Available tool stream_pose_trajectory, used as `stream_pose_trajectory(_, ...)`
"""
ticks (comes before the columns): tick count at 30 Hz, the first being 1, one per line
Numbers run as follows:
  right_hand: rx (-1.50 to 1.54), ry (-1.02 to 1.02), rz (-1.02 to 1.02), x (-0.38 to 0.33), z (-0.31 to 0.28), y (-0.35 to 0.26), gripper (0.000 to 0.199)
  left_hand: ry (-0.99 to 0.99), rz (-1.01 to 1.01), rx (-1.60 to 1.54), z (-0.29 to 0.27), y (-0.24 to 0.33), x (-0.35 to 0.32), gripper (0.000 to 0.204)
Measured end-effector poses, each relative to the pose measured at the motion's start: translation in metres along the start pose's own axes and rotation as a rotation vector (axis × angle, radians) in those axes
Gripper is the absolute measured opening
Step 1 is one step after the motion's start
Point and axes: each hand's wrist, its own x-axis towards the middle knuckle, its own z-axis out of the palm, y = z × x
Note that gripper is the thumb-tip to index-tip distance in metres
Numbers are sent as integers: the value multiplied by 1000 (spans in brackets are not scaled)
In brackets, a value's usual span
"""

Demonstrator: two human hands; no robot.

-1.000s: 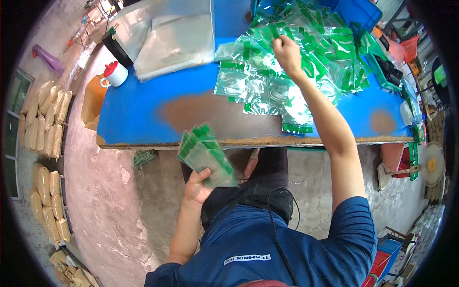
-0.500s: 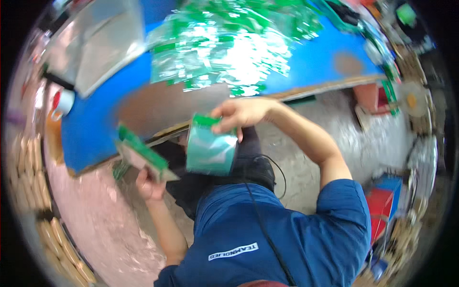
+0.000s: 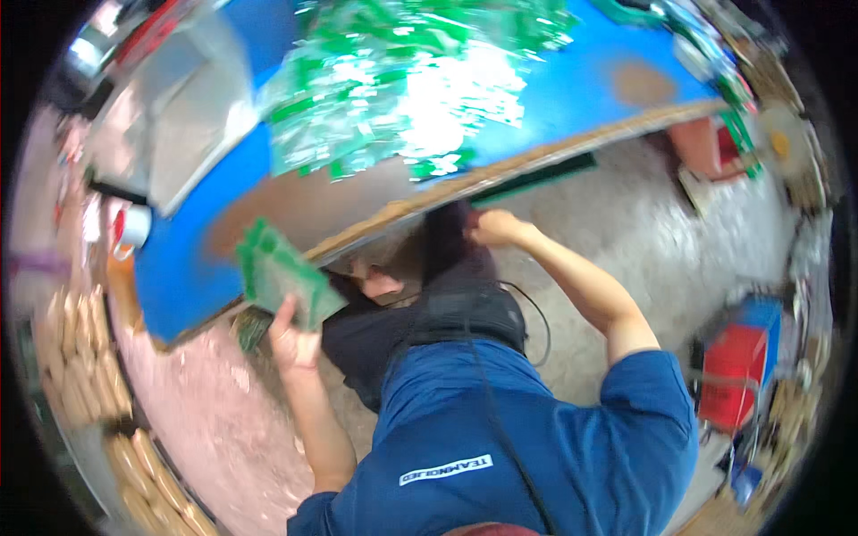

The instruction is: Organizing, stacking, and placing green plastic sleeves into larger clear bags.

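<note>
My left hand [image 3: 295, 342] is closed on a fanned stack of clear plastic bags [image 3: 284, 275] with green edges, its thumb lying on top. The stack is at the table's near edge, left of my lap. By my right knee, just below the table edge, is my right hand [image 3: 497, 229], its fingers curled. Whatever it may hold is hidden. Beyond both hands, a large heap of shiny green and clear plastic bags [image 3: 393, 98] covers the far middle of the blue table [image 3: 572, 107].
A grey-white panel [image 3: 201, 129] stands at the table's left, with a white mug [image 3: 134, 225] near it. Brown wrapped rolls [image 3: 85, 353] are stacked at far left. On the right are a pink bin [image 3: 702, 147] and a red and blue box [image 3: 735, 380]. A cable runs down my shirt.
The green-topped bag that was in my right hand has gone from sight. That hand has moved right, to my knee. The left hand's stack has turned, showing its broad face.
</note>
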Motion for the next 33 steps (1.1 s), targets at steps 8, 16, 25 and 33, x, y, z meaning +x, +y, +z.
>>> stream_pose_trajectory(8, 497, 805, -824, -40, -151, -185, 30, 96, -20, -92, -8, -16, 4, 42)
stream_pose_trajectory(16, -41, 728, -1142, 11, -107, -200, 37, 85, 23, -111, 2, -13, 9, 45)
stream_pose_trajectory(25, -307, 980, -582, 35, -150, -155, 43, 56, -1, -63, 10, -43, 12, 46)
stream_pose_trajectory(33, 288, 715, -837, -25, -126, -176, 20, -52, -111, -175, 24, -68, 15, 50)
